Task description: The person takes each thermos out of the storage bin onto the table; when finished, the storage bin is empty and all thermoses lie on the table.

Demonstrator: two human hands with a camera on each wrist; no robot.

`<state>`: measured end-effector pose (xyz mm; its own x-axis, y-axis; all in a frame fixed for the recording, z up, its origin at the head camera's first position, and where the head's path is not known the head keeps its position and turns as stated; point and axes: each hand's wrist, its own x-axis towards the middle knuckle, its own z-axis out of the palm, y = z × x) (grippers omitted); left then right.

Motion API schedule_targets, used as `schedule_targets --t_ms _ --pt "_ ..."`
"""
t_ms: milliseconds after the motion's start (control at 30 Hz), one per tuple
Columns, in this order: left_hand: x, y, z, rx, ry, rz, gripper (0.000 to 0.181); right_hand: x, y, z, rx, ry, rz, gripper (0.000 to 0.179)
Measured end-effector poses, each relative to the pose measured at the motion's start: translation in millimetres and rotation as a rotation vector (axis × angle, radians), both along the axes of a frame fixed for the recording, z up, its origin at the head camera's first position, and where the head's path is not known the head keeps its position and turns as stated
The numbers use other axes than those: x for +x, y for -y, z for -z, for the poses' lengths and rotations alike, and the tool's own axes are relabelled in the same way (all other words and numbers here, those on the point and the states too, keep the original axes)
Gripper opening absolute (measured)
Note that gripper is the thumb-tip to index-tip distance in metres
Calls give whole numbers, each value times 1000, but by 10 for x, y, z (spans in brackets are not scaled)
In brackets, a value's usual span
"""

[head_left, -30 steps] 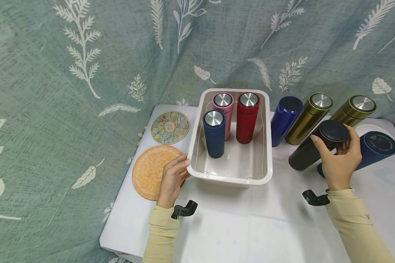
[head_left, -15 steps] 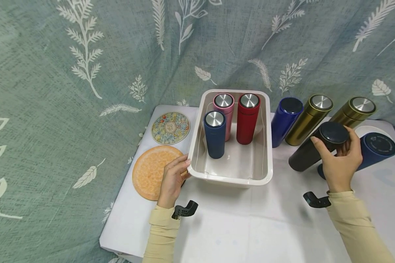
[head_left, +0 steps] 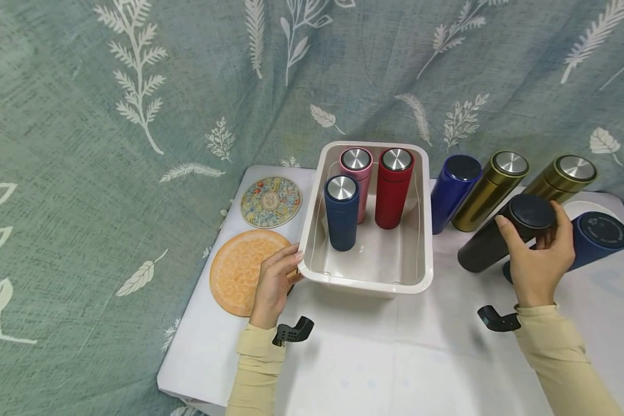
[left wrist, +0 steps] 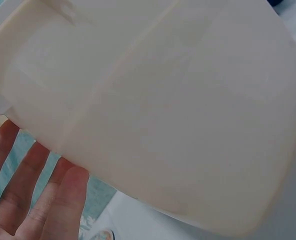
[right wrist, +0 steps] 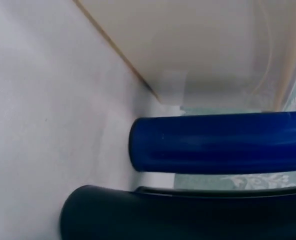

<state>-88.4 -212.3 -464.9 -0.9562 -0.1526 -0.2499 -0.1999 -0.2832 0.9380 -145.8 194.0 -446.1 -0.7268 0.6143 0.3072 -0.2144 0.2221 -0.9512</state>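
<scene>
My right hand (head_left: 543,266) grips a black thermos bottle (head_left: 491,242) near its lid, thumb on one side and fingers on the other. The bottle leans in the head view, and I cannot tell whether its base touches the table. My left hand (head_left: 275,283) holds the left front corner of a white plastic bin (head_left: 364,282), thumb on the rim; its fingers (left wrist: 63,200) touch the outer wall in the left wrist view. Inside the bin stand a navy thermos (head_left: 342,222), a pink thermos (head_left: 363,184) and a red thermos (head_left: 392,196).
Right of the bin stand a shiny blue thermos (head_left: 449,196), a gold thermos (head_left: 486,199) and another gold thermos (head_left: 559,179). A dark blue bottle (head_left: 598,242) is beyond my right hand. Left lie a patterned round mat (head_left: 271,202) and an orange round mat (head_left: 244,271). A leaf-print curtain (head_left: 187,86) hangs behind.
The whole head view shifts very slightly. Both hands keep their holds, and the bottles and bin stay in their places.
</scene>
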Motion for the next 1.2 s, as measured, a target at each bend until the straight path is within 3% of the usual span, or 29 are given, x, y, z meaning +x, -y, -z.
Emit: schedule_targets --t_ms 167,500,700,1000,1200 --pt "1 6 8 12 3 -4 31 40 67 -120 -9 6 8 73" --pt "-5 3 7 8 -6 -1 31 119 208 -463 23 -79 26 66" --pt "-9 1 14 7 -7 -4 33 152 236 -615 87 -89 31 68" --pt "-4 13 14 7 -6 0 36 127 320 -746 57 -180 -79 64" --pt "-3 12 17 1 -8 6 38 114 430 -848 17 -126 -122 57"
